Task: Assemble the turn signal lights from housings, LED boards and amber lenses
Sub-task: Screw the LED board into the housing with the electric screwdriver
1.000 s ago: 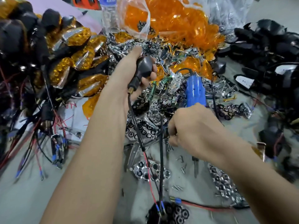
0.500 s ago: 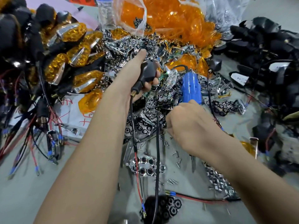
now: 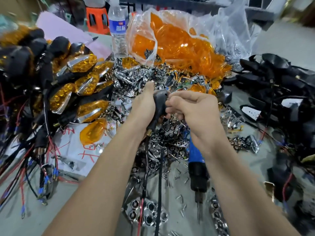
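Note:
My left hand (image 3: 143,103) grips a black turn signal housing (image 3: 160,103) at the centre of the view, its stem and wires (image 3: 146,160) hanging down toward me. My right hand (image 3: 192,106) has come up against the housing's right side, fingers curled and pinching something small at its edge; what it pinches is too small to tell, perhaps a screw. Chrome reflector pieces (image 3: 168,138) lie heaped under both hands. A clear bag of amber lenses (image 3: 179,46) stands behind them.
Finished amber-lensed lights (image 3: 80,87) pile up at the left with trailing wires (image 3: 34,167). Black empty housings (image 3: 276,77) lie at the right. A blue electric screwdriver (image 3: 197,166) rests on the table under my right forearm, loose screws (image 3: 180,198) around it. A water bottle (image 3: 118,29) stands behind.
My right hand has lifted off the table near the screws and risen to the housing. The left hand still grips the housing. The camera view has tilted up.

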`<state>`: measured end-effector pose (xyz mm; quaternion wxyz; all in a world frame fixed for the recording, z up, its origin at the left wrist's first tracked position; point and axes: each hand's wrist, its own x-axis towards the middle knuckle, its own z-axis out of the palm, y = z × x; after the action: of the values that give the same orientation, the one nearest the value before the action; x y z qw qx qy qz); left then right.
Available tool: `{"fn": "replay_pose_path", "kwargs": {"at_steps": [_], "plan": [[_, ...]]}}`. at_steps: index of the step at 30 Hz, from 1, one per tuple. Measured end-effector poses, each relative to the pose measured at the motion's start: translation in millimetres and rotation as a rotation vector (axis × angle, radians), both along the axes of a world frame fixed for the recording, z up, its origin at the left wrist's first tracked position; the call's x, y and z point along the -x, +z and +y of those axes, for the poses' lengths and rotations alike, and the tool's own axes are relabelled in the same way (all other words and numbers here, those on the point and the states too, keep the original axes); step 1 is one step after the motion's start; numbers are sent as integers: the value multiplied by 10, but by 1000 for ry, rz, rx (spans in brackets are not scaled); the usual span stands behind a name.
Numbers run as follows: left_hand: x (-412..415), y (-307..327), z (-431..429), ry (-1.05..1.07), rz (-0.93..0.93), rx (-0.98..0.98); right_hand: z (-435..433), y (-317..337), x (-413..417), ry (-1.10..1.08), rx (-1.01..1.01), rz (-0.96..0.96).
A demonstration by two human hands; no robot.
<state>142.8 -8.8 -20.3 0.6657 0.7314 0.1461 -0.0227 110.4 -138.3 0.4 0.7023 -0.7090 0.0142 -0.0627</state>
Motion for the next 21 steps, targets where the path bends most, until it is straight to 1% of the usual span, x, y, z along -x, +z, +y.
{"fn": "replay_pose_path", "kwargs": {"at_steps": [5, 9, 11, 14, 17, 19, 21], "plan": [[-11, -17, -26, -4, -95, 123, -2, -50, -170, -43, -33, -23], [-29, -20, -36, -54, -146, 223, -66, -92, -264, -11, -93, -20], [-33, -24, -57, -77, -159, 214, -78, -129, -287, -1, -110, 0], [-52, -51, -68, -88, -158, 129, -71, -168, -305, 19, -116, 27], [-56, -76, -52, -118, -166, 61, -62, -180, -301, 9, -88, 10], [-51, -84, -39, -142, -178, 59, -52, -171, -285, -10, -74, -3], [-40, -86, -26, -160, -185, 100, -65, -154, -292, -6, -96, 50]]}}
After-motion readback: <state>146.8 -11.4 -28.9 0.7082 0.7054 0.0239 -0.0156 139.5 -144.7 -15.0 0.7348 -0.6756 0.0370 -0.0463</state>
